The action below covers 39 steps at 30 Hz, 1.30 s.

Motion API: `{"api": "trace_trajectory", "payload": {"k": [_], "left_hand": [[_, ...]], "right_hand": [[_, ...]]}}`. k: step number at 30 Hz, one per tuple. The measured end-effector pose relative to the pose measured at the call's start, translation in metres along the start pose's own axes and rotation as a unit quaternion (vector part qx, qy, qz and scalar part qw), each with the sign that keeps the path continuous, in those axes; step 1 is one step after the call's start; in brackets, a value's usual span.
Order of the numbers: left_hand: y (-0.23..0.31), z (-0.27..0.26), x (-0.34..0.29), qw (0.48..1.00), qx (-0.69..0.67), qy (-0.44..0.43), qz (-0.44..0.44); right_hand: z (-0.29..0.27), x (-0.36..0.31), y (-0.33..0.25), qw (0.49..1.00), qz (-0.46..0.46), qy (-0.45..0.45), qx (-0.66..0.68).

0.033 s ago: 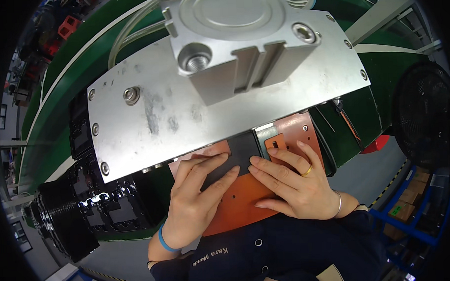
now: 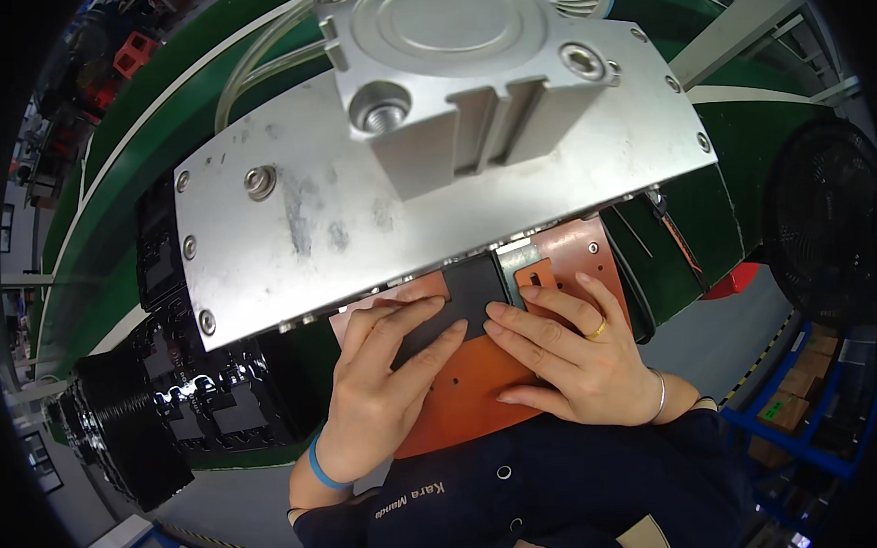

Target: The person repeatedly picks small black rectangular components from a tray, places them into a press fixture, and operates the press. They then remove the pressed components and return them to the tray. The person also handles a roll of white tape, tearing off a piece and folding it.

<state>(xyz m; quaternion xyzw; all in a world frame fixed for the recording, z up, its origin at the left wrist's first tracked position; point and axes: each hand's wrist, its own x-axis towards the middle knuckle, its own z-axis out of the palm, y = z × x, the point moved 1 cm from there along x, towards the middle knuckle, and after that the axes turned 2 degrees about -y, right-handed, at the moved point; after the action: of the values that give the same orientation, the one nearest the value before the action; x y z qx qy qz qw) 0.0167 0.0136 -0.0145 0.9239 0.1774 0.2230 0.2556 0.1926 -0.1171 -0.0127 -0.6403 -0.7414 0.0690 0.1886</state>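
A flat dark grey piece (image 2: 476,290) lies on an orange-brown fixture board (image 2: 467,389), its far end running under the front edge of a silver press plate (image 2: 359,219). My left hand (image 2: 379,373) rests on the grey piece's left part, thumb and fingers apart, fingertips pressing down. My right hand (image 2: 572,351) lies spread over the right side, its index and middle fingertips touching the grey piece's right edge. Close to its upper fingers is a small orange slotted block (image 2: 535,275). Neither hand wraps around anything.
A large metal cylinder block (image 2: 461,90) stands on the press plate. Black glossy packs (image 2: 221,398) are stacked at left. A orange-and-black cutter (image 2: 682,241) and a thin rod lie on the green bench at right. Farther right are a black fan (image 2: 828,227) and a blue rack with boxes.
The silver press plate and its cylinder block have shifted slightly; the plate's front edge sits a little higher in the picture. Both hands and the grey piece stay in place.
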Motion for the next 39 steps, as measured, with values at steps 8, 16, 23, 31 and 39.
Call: {"api": "trace_trajectory", "payload": {"k": [8,16,23,31,39], "left_hand": [[0.014,-0.014,-0.012,0.991,0.101,0.034,0.082],[0.031,-0.018,-0.021,0.973,0.143,0.09,0.159],[0.005,-0.031,-0.024,0.835,-0.506,-0.115,-0.181],[-0.016,-0.026,-0.038,0.726,-0.638,-0.094,-0.24],[0.009,-0.019,-0.012,0.771,-0.576,0.016,-0.27]], "right_hand": [[-0.021,0.009,0.019,0.936,0.079,0.18,0.291],[-0.027,0.033,0.015,0.775,0.194,-0.117,0.591],[-0.024,0.028,-0.004,0.914,-0.177,0.044,0.363],[-0.037,0.004,0.047,0.969,-0.072,0.23,0.047],[0.002,-0.103,0.191,0.891,0.423,0.141,-0.079]]}}
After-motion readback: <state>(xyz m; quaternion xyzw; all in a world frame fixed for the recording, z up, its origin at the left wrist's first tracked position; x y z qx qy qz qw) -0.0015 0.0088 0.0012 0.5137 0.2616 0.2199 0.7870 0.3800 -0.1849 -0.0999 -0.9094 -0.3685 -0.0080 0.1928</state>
